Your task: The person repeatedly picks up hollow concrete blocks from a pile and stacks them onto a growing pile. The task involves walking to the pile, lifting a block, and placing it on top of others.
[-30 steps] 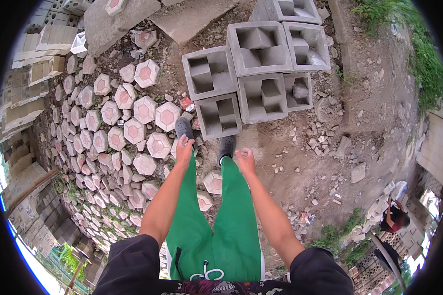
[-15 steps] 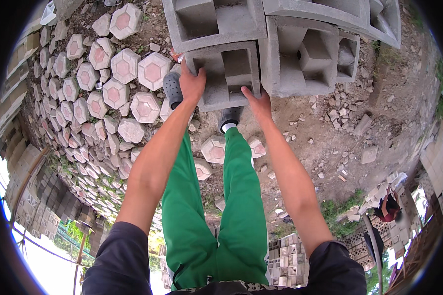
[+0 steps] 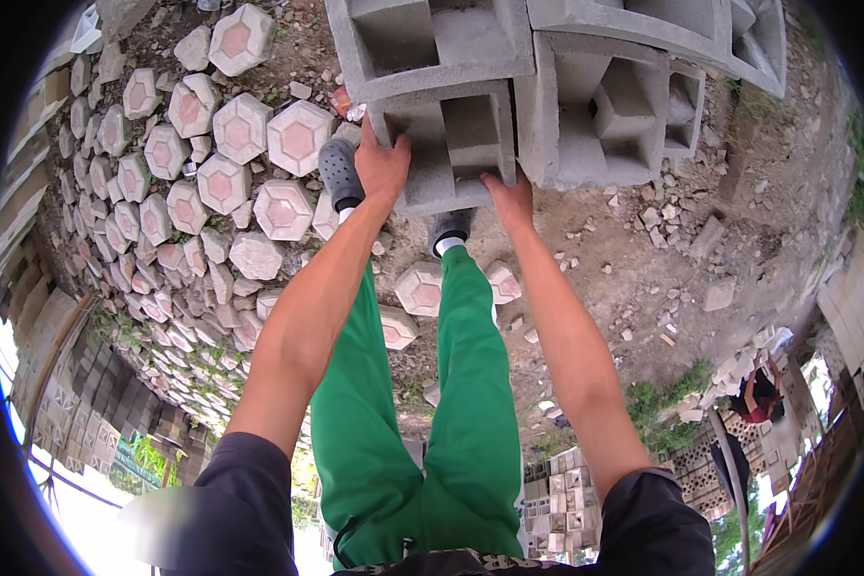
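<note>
A grey hollow concrete block (image 3: 430, 158) stands at the near left of a group of similar blocks, its cavities facing up. My left hand (image 3: 384, 165) grips its left side, thumb over the upper edge. On the opposite side, my right hand (image 3: 513, 201) holds the lower right corner, with its thumb on the rim and the other fingers mostly hidden. Against the far side of the held block sits another hollow block (image 3: 437, 79). A larger one (image 3: 538, 125) is close beside it on the right, next to my right fingers.
Hexagonal paving stones (image 3: 223, 184) with pinkish centres cover the ground at left. My grey clogs (image 3: 340, 173) are close to the held block. Broken rubble (image 3: 655, 223) lies on the dirt at right. A person (image 3: 760, 398) is in the background at lower right.
The held block, my hands and the surrounding blocks sit slightly farther right in the picture. Both hands keep their grip on the block. A blurred patch has appeared at lower left.
</note>
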The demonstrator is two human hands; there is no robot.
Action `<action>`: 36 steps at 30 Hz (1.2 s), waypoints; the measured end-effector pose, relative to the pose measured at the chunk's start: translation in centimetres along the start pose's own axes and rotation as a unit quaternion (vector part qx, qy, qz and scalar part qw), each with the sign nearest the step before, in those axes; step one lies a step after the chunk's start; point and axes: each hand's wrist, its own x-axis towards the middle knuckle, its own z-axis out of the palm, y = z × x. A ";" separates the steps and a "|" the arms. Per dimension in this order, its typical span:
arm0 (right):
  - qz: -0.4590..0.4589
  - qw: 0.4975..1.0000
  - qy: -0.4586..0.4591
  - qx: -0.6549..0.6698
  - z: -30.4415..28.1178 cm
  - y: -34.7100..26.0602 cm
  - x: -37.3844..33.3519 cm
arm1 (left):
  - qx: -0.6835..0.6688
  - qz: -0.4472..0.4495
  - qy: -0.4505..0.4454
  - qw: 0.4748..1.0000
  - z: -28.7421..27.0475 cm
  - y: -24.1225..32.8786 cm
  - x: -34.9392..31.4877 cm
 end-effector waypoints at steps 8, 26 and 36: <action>0.022 0.997 -0.006 0.080 0.3 -1.6 -0.9 | -0.047 -0.005 -0.011 0.999 -0.1 -0.8 -0.1; 0.082 0.984 0.006 0.160 3.4 1.8 -6.4 | -0.106 -0.012 -0.088 0.990 -3.4 -3.9 -3.2; 0.067 0.949 -0.082 0.296 1.9 0.6 -7.4 | -0.506 -0.380 -0.198 0.748 -2.7 -7.5 4.2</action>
